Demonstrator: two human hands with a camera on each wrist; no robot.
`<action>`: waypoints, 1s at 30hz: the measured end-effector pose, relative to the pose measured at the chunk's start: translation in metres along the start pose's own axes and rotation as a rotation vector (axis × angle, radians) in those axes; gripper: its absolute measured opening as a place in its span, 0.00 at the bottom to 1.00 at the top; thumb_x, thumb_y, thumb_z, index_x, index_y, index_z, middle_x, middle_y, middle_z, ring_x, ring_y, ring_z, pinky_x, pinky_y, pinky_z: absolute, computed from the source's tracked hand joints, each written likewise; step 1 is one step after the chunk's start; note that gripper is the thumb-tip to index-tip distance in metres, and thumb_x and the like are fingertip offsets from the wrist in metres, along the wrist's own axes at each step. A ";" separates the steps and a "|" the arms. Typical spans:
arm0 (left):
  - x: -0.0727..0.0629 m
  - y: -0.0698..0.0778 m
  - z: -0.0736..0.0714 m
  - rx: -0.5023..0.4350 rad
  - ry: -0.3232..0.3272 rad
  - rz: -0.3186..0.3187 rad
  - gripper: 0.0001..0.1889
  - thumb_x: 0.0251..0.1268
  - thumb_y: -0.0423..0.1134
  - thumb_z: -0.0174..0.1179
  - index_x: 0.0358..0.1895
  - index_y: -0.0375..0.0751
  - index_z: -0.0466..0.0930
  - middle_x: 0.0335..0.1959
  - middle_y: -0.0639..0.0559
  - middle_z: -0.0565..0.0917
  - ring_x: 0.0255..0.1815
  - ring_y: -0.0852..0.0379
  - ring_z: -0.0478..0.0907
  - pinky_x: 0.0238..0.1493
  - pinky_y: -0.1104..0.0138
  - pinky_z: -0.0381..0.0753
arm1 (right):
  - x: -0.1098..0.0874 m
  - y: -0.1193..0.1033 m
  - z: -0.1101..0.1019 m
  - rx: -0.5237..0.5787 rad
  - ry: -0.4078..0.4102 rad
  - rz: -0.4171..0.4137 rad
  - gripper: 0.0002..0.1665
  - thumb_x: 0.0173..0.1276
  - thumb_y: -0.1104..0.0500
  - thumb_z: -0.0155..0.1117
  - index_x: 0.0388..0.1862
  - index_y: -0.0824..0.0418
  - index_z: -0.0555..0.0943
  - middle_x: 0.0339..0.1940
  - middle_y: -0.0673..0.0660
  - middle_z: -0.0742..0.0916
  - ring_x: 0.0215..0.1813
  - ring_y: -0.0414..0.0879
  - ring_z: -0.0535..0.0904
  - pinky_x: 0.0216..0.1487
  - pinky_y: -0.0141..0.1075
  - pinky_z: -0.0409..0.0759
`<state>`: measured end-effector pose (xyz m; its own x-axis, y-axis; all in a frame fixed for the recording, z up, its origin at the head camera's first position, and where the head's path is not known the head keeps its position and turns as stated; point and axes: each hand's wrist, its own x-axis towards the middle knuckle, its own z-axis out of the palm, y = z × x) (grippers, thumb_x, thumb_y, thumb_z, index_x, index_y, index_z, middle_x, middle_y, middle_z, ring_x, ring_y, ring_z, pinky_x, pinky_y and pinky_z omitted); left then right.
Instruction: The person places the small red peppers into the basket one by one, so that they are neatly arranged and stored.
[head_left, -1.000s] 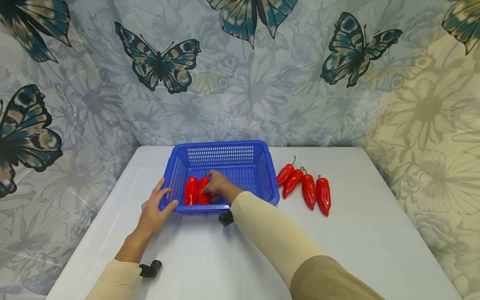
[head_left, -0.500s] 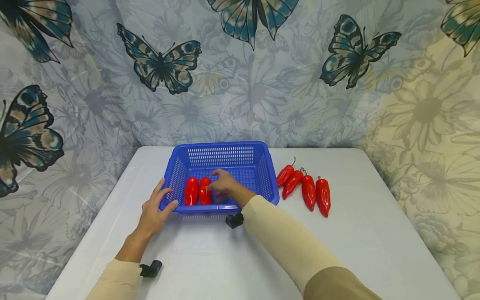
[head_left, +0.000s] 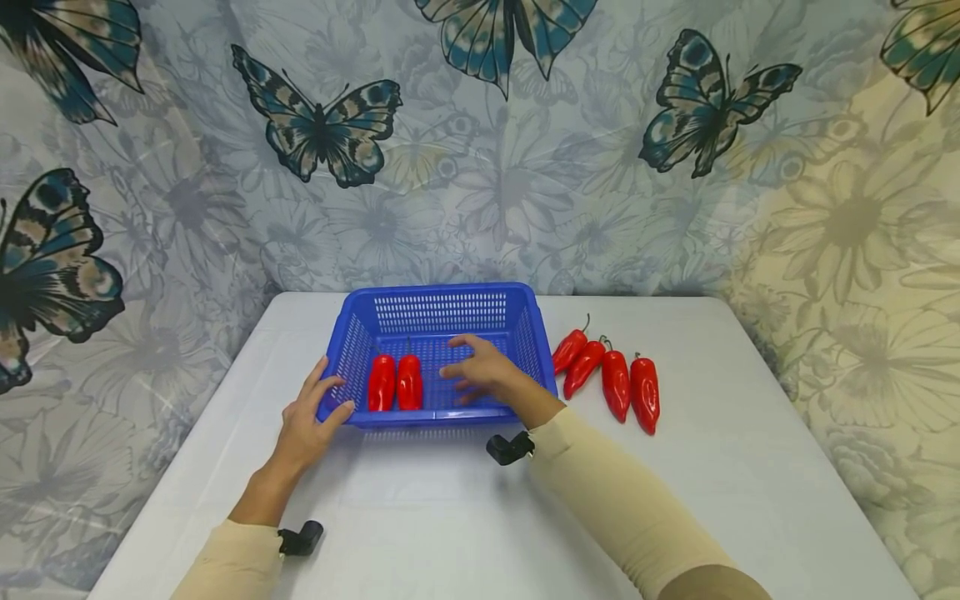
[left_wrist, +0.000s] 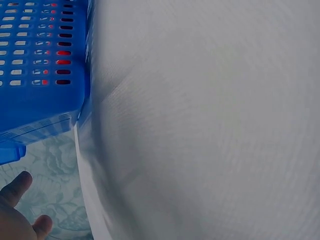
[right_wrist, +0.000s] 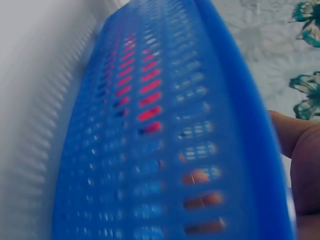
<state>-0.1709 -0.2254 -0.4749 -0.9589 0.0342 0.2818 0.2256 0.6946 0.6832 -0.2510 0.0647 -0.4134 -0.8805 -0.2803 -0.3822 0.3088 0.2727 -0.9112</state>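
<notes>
A blue perforated plastic basket (head_left: 442,417) stands on the white table with two red peppers lying side by side in its left half, a left pepper (head_left: 381,383) and a right pepper (head_left: 410,383). At the basket's front left corner my left hand (head_left: 303,421) rests with spread fingers against the rim and the thumb at the corner. Over the middle of the basket, right of both peppers, hovers my right hand (head_left: 487,371), fingers loosely spread and holding nothing. In the right wrist view, the basket wall (right_wrist: 145,150) partly hides that hand (right_wrist: 307,165).
Several more red peppers lie in a row on the white table (head_left: 735,467) right of the basket, the outermost pepper (head_left: 645,396) farthest right. A wall covering with printed butterflies (head_left: 321,125) rises behind the table. A black wrist camera (head_left: 510,448) sits at the right sleeve.
My right hand has let go of the right pepper in the basket and moved right, away from it. The left hand stays at the basket corner.
</notes>
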 end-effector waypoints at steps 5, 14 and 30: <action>-0.002 0.001 -0.001 0.002 0.010 0.009 0.23 0.65 0.48 0.58 0.59 0.39 0.73 0.76 0.45 0.52 0.70 0.30 0.54 0.61 0.31 0.47 | -0.004 0.004 -0.015 0.038 0.015 -0.017 0.35 0.61 0.66 0.69 0.65 0.54 0.69 0.48 0.64 0.78 0.51 0.67 0.78 0.35 0.49 0.84; -0.004 0.000 -0.002 0.018 0.002 -0.018 0.23 0.66 0.48 0.58 0.60 0.40 0.72 0.77 0.46 0.51 0.70 0.30 0.54 0.60 0.29 0.49 | -0.006 0.014 -0.031 0.064 0.055 0.006 0.35 0.62 0.67 0.68 0.66 0.55 0.68 0.51 0.65 0.77 0.51 0.67 0.79 0.36 0.48 0.84; 0.000 0.004 0.000 0.025 -0.001 -0.006 0.23 0.66 0.47 0.58 0.60 0.41 0.72 0.77 0.46 0.52 0.69 0.29 0.55 0.57 0.34 0.61 | -0.017 0.016 -0.038 0.025 0.108 0.064 0.33 0.63 0.64 0.68 0.66 0.53 0.69 0.52 0.64 0.80 0.52 0.66 0.79 0.31 0.47 0.84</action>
<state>-0.1699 -0.2228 -0.4727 -0.9604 0.0302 0.2770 0.2150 0.7126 0.6678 -0.2445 0.1086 -0.4157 -0.8921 -0.1617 -0.4220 0.3731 0.2633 -0.8897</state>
